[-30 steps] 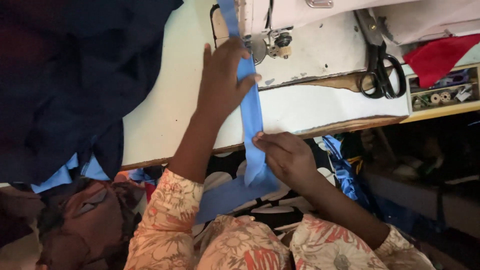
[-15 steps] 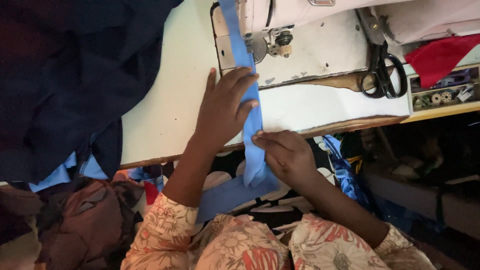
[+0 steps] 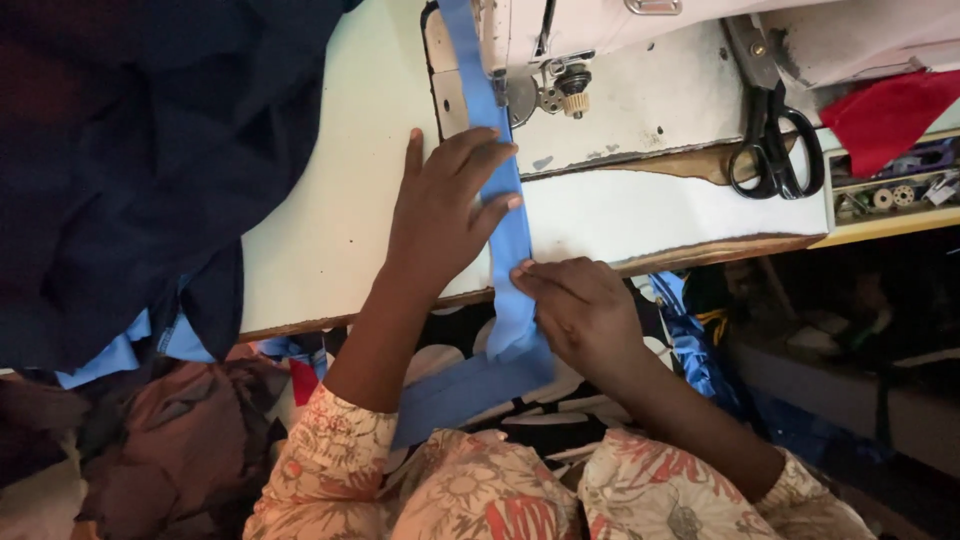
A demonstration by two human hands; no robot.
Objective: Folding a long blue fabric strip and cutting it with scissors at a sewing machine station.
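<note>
Left hand [image 3: 445, 215]: flat, fingers spread, pressing the long blue fabric strip [image 3: 507, 235] onto the white tabletop [image 3: 330, 230].
Right hand [image 3: 580, 310]: pinching the strip at the tabletop edge.
Strip top: under the white sewing machine [image 3: 560, 40].

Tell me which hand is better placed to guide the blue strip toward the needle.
Probably the left hand: it lies flat on the blue strip just below the presser foot. The right hand pinches the strip farther back at the table edge.

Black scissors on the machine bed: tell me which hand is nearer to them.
Right. The right hand pinches the blue strip at the table edge, below-left of the scissors; the left hand lies farther left.
</note>
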